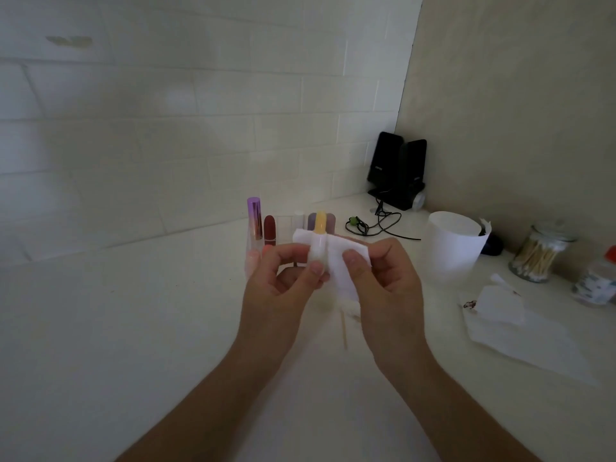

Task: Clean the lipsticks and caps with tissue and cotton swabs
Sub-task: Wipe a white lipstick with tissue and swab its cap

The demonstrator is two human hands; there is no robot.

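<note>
I see both hands raised over the counter (pixel 133 328), nearer its back edge. Left hand (pixel 283 281) pinches the lipstick (pixel 319 236) upright. Right hand (pixel 386 278) pinches the tissue (pixel 343 265) behind its tube. The thumb hides the tube's base; the swab (pixel 343 331) below is blurred.

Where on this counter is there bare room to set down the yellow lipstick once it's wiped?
The widest bare patch is the counter left of the left hand, below the tiled wall. The right side is crowded: white cup, cotton swab jar, used tissues. Lipsticks line the back, and a cotton swab lies below the hands.
</note>
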